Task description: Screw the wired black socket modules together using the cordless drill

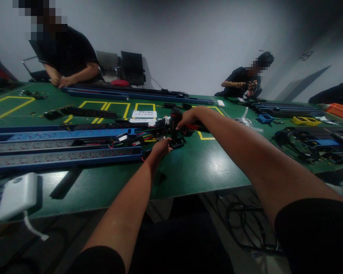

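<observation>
Right hand (190,115) is wrapping fingers round an upright dark driver (175,118), right of the blue rail (122,158).
Left hand (162,146) is touching the dark part (178,144) below, closure unclear; bracing it flat should be preventing slips.

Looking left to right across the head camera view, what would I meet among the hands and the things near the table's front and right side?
White box → dark strip → left hand → right hand, gripping a dark upright tool → blue tray → yellow tray → orange tray.
</observation>
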A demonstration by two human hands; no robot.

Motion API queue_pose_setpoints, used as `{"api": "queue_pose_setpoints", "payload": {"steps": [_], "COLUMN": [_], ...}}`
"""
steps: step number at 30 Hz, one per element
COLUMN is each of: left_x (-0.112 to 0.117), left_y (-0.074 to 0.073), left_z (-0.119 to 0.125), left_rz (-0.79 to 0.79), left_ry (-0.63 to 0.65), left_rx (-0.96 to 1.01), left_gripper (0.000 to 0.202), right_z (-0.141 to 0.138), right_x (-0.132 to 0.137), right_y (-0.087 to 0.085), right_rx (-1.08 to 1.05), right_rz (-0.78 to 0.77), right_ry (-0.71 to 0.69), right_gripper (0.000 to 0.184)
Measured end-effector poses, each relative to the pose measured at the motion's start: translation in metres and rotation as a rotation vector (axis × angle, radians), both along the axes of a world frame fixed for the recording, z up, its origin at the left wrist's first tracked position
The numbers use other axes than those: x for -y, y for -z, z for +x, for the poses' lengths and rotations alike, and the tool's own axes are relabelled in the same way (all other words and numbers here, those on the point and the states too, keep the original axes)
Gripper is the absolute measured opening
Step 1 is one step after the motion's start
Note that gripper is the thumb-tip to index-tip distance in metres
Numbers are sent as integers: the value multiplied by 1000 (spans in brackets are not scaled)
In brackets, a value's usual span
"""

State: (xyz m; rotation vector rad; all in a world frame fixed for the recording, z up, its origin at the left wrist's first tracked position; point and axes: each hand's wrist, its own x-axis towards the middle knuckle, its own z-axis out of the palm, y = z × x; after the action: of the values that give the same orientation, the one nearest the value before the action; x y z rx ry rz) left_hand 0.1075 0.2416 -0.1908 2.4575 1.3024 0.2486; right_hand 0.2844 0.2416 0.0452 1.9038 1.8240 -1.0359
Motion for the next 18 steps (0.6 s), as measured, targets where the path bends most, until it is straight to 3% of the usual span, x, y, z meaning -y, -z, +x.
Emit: {"api": "queue_pose_setpoints", "payload": {"steps": [6, 13, 18], "left_x": [2, 8, 9], "left_y": [-2, -10, -13], "left_z": [-2, -3, -3], "left_rz": [-3, 10, -7], "left_ry": [6, 7, -2], "left_rx": [6, 17, 22], "left_gripper": [59, 55, 53], "right_z": [-2, -1, 1], "right_x": [6, 10, 6], "right_y": [1, -1, 2], "right_rx": [-74, -76, -74], "right_rz": [-40, -83, -56], "right_ry": [58, 31, 34], "right_gripper": [51, 71, 69]}}
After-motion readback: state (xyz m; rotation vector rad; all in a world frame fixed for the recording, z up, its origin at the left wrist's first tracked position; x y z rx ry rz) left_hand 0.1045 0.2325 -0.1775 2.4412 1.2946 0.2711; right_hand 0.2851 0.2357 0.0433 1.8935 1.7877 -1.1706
